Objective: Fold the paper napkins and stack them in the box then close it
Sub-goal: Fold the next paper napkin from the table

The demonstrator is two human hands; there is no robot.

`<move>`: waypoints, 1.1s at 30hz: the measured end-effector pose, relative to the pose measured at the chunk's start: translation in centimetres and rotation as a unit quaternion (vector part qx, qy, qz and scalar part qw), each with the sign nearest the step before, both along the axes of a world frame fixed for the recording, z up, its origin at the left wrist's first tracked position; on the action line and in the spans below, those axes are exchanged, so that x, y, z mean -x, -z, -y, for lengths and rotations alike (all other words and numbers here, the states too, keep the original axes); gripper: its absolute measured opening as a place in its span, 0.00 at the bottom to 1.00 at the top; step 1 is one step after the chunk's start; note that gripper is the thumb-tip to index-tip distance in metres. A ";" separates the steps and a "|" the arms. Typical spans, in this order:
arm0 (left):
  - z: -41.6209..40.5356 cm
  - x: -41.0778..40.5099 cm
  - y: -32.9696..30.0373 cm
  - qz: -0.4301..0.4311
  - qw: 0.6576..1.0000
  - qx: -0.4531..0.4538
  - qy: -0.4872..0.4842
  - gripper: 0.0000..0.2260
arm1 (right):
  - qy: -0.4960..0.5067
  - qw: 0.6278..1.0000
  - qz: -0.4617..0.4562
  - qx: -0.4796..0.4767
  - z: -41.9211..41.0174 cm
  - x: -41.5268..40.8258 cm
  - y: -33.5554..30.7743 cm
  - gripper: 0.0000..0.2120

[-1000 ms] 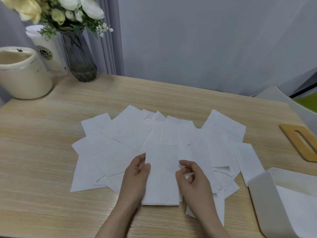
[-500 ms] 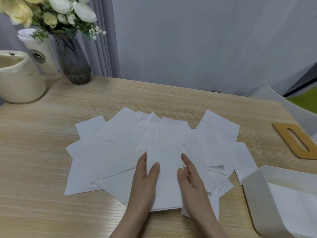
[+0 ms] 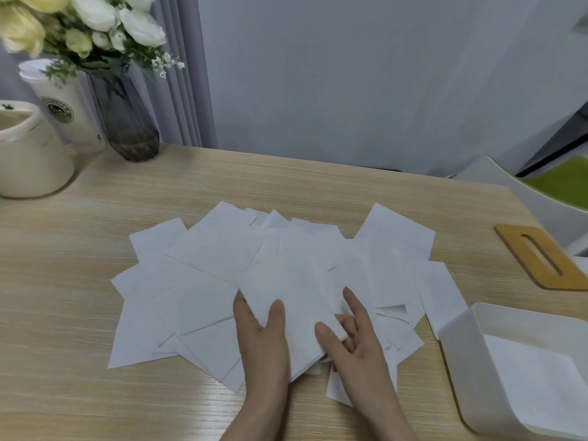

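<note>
Several white paper napkins (image 3: 206, 259) lie fanned out flat over the middle of the wooden table. On top of them, near me, a folded napkin (image 3: 292, 297) is raised at its near edge and turned askew. My left hand (image 3: 261, 335) holds its left edge, thumb on top and fingers along the side. My right hand (image 3: 356, 332) pinches its right edge, with the thumb on top and curled fingers below. The white box (image 3: 455, 361) stands open at the lower right with folded napkins (image 3: 537, 380) inside. Its wooden lid (image 3: 521, 246), which has a slot, lies beyond it.
A dark glass vase of flowers (image 3: 124, 122), a paper cup (image 3: 60, 103) and a cream container (image 3: 31, 154) stand at the back left. A white and green chair (image 3: 547, 189) is past the table's right edge. Bare tabletop (image 3: 63, 393) shows at the near left.
Both hands lay flat on the folded napkin before. Now they grip its edges, and the napkin has turned and lifted off the pile.
</note>
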State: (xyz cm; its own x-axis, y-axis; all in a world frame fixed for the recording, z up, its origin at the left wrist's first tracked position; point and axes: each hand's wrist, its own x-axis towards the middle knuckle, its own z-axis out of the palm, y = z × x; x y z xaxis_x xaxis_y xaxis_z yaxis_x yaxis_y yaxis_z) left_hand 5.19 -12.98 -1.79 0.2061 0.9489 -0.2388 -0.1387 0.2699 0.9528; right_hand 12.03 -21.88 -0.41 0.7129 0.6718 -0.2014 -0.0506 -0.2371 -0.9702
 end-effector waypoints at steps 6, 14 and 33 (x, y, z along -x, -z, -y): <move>0.8 -1.1 -0.9 0.049 0.994 0.043 -0.085 0.18 | 0.038 0.988 -0.143 -0.052 -0.2 1.6 0.3 0.23; -1.5 1.4 -0.5 0.077 0.995 0.066 0.005 0.18 | -0.006 0.998 -0.060 0.006 1.0 -1.8 -0.3 0.15; -0.5 0.8 -2.3 0.053 0.992 0.012 0.113 0.23 | 0.034 0.997 0.052 -0.049 2.8 -4.6 -2.7 0.23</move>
